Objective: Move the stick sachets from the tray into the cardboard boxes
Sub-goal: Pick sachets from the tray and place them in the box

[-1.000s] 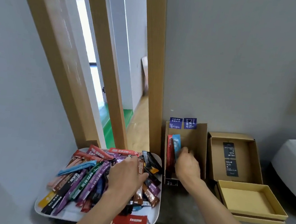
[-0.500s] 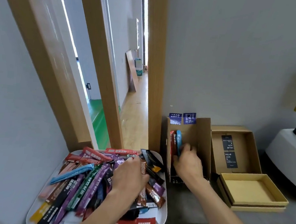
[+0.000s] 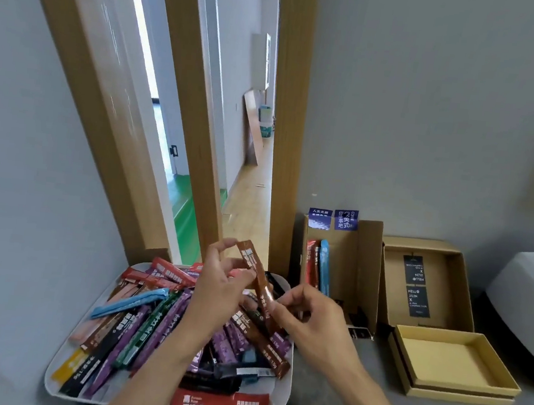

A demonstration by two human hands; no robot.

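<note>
A white tray (image 3: 283, 398) at lower left holds a heap of several coloured stick sachets (image 3: 147, 325). Above it my left hand (image 3: 216, 292) and my right hand (image 3: 309, 319) both pinch one brown stick sachet (image 3: 256, 277), which stands tilted over the tray. To the right an upright cardboard box (image 3: 363, 272) has red and blue sachets (image 3: 318, 267) standing at its left side. Further right sits an open flat cardboard box (image 3: 448, 280) with black labels inside, and a shallow yellow box (image 3: 453, 363) lies in front of it.
The boxes stand on a grey shelf (image 3: 370, 401) against a grey wall. A white rounded object (image 3: 525, 302) sits at the far right. A wooden door frame (image 3: 287, 122) and an open doorway lie behind the tray.
My left hand lifted a brown sachet off the tray. My right hand left the upright box and came left to take the sachet's lower end.
</note>
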